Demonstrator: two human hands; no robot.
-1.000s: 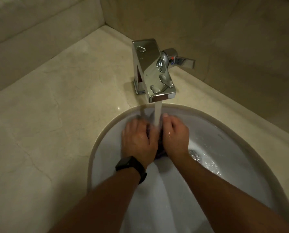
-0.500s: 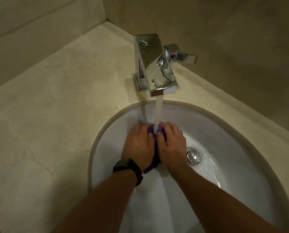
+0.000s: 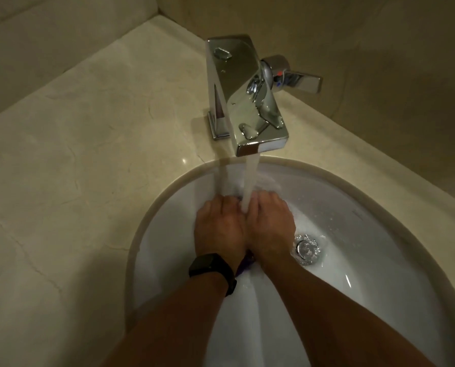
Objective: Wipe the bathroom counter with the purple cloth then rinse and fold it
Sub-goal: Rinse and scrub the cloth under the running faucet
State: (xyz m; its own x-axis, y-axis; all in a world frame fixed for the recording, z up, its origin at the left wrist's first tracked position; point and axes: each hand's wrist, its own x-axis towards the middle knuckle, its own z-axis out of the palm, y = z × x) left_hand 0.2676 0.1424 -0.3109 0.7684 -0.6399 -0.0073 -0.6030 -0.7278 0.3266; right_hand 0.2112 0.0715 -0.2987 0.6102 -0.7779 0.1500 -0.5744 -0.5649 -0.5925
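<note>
Both hands are pressed together in the white sink (image 3: 366, 234), under the running stream from the chrome faucet (image 3: 245, 102). My left hand (image 3: 219, 229) and my right hand (image 3: 270, 226) grip the bunched purple cloth (image 3: 245, 263) between them. Only a small purple edge of the cloth shows below the heels of the hands; the rest is hidden. Water lands on the knuckles where the hands meet. A black watch sits on my left wrist.
The beige marble counter (image 3: 75, 181) spans the left and wraps behind the basin. The faucet's lever handle (image 3: 300, 80) points right, near the wall. The chrome drain (image 3: 307, 249) lies just right of my right hand, with water swirling over it.
The hands have closed tighter together over the cloth, so less purple shows than half a second ago. The water keeps running.
</note>
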